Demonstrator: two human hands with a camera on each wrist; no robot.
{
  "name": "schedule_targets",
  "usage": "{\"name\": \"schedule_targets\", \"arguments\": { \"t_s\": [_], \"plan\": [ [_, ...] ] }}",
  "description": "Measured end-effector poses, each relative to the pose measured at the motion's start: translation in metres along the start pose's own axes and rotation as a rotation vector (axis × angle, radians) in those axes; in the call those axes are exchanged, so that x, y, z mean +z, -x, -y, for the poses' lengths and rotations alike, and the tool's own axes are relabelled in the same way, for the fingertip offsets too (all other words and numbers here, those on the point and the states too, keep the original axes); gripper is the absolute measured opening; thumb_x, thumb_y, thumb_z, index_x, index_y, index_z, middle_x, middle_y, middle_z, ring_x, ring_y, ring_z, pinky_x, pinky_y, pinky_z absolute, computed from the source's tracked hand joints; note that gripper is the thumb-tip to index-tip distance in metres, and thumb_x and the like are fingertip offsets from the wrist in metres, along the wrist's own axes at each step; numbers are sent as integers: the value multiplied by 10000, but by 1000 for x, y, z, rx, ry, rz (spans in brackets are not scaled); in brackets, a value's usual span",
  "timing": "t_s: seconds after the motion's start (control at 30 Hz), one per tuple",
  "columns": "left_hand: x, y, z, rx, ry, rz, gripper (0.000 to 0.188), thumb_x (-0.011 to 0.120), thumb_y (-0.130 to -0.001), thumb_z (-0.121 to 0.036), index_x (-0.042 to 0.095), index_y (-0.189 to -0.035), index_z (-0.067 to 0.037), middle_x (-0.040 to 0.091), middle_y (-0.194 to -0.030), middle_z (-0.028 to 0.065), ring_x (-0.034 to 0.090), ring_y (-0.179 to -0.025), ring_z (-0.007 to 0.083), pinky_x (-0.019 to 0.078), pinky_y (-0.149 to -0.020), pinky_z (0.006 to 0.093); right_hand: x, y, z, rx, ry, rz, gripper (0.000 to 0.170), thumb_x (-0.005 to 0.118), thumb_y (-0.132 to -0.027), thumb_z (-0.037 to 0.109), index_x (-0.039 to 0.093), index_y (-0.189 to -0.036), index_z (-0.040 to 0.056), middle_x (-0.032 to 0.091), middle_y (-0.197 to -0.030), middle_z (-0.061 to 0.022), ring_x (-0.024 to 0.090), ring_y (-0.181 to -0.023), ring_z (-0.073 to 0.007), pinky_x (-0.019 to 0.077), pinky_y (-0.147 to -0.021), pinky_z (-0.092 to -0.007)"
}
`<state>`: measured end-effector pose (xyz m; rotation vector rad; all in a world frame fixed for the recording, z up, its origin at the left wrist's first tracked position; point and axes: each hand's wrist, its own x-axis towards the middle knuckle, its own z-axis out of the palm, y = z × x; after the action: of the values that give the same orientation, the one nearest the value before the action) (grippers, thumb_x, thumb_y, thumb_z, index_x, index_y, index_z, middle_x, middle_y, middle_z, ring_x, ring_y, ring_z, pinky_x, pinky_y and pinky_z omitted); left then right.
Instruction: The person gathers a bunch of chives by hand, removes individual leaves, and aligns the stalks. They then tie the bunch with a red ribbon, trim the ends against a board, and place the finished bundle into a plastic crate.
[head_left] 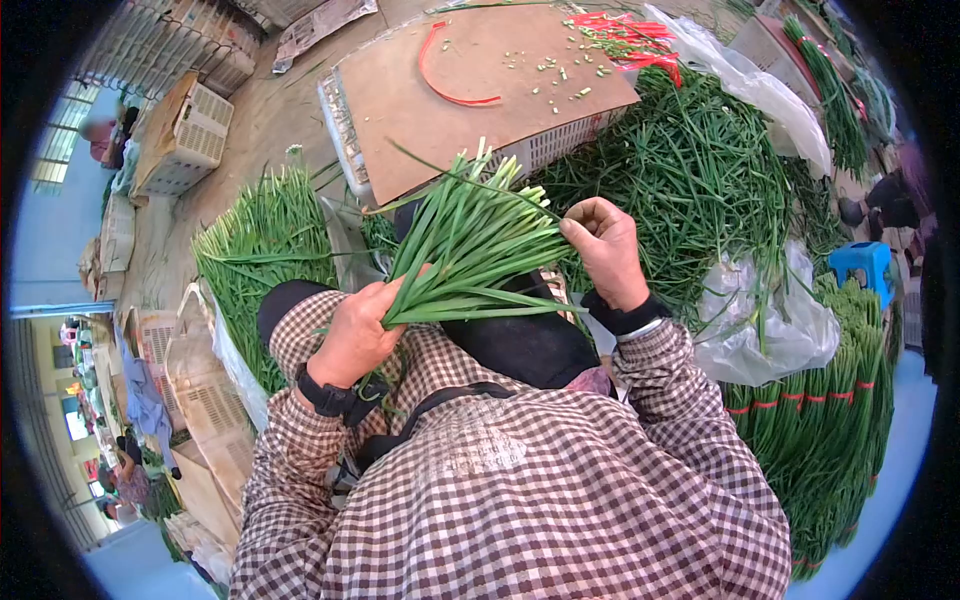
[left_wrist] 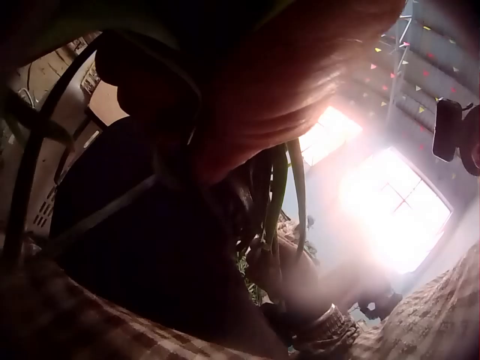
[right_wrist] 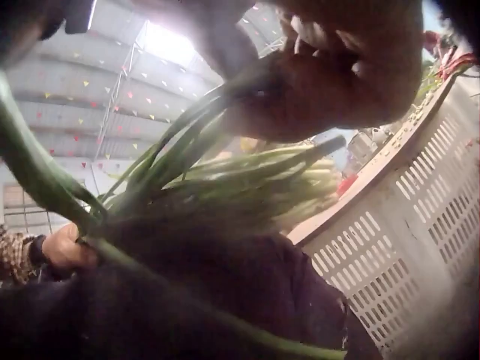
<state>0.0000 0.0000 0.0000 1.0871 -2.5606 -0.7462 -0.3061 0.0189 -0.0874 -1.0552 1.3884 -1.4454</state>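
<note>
In the head view my left hand (head_left: 357,332) grips a bunch of green chives (head_left: 480,235) above my lap, near its leafy end. The pale cut ends point away from me. My right hand (head_left: 608,250) is at the bunch's right side, thumb and forefinger pinching a dark chive stalk (head_left: 480,185) that crosses over the top. In the right wrist view this hand (right_wrist: 322,82) looms dark above the pale ends, with a few leaves at its fingertips. The left wrist view shows the left hand (left_wrist: 277,82) close up and in shadow, the bunch mostly hidden.
A brown board (head_left: 480,90) lies on a white crate ahead, bearing a red strip (head_left: 425,65), stem bits and red ties (head_left: 630,40). Loose chives heap (head_left: 680,160) at the right; another pile (head_left: 265,235) is left. Bundles with red bands (head_left: 810,440) stand near my right elbow.
</note>
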Motion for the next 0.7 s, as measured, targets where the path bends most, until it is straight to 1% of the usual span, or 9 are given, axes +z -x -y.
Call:
{"name": "schedule_targets", "arguments": {
  "t_s": [0.07, 0.17, 0.27, 0.37, 0.43, 0.5, 0.57, 0.6, 0.7],
  "plan": [
    [0, 0, 0, -26, -28, 7, 635, 629, -751, 2, 491, -1333, -213, 591, -838, 168, 596, -729, 341, 484, -622, 395, 9, 8, 10, 23, 19, -88, 74, 645, -794, 17, 582, -788, -21, 601, -679, -14, 528, -568, -43, 424, -499, -208],
    [4, 0, -1, -37, -96, 15, 629, 639, -741, -3, 510, -1319, -216, 562, -780, 141, 582, -694, 333, 473, -594, 406, 7, 10, -4, -98, 165, -174, 68, 633, -793, 10, 577, -805, -26, 595, -668, -20, 543, -572, -52, 448, -503, -221],
    [4, -1, -7, -25, -133, 17, 626, 643, -731, -3, 523, -1308, -214, 538, -757, 127, 570, -676, 332, 462, -584, 415, 4, 11, -22, 43, 111, -198, 80, 619, -790, 8, 580, -851, -26, 605, -694, -44, 570, -596, -72, 462, -519, -229],
    [6, 2, 1, 6, -107, -33, 628, 646, -726, -2, 528, -1304, -216, 527, -757, 124, 567, -669, 328, 459, -581, 413, -11, 5, -31, 174, -184, -411, 118, 603, -790, 13, 583, -899, -28, 617, -745, -69, 580, -609, -96, 461, -530, -224],
    [6, 4, 1, 0, -134, -29, 621, 645, -731, -5, 530, -1303, -217, 528, -760, 119, 567, -667, 323, 460, -582, 409, -49, -1, -53, 244, -325, -538, 186, 584, -826, 39, 577, -989, -50, 638, -863, -94, 624, -720, -138, 480, -586, -233],
    [6, 6, 1, 2, -154, -20, 615, 643, -734, -11, 532, -1301, -219, 529, -764, 114, 567, -662, 315, 460, -578, 404, -74, -4, -61, 283, -240, -531, 279, 581, -861, 86, 548, -1087, -74, 649, -955, -127, 643, -803, -154, 478, -609, -240],
    [7, 4, 5, 23, -172, -19, 611, 642, -736, -18, 533, -1301, -224, 530, -768, 110, 566, -653, 304, 461, -568, 398, -80, -2, -56, 208, 134, -300, 367, 571, -888, 143, 509, -1167, -87, 647, -1022, -143, 650, -845, -162, 472, -622, -243],
    [9, 5, 4, 21, -172, -19, 623, 640, -729, -13, 530, -1304, -227, 522, -764, 108, 564, -644, 301, 459, -559, 396, -65, 1, -24, 280, -3, -241, 381, 574, -893, 174, 517, -1171, -80, 653, -1004, -129, 650, -831, -159, 475, -626, -251],
    [8, 4, 2, 13, -222, -4, 666, 634, -702, 3, 522, -1313, -238, 493, -750, 104, 558, -620, 292, 453, -537, 393, -44, -3, 8, 342, -93, 72, 376, 578, -896, 195, 534, -1162, -68, 661, -964, -113, 649, -813, -150, 474, -626, -254]
  ]
}}
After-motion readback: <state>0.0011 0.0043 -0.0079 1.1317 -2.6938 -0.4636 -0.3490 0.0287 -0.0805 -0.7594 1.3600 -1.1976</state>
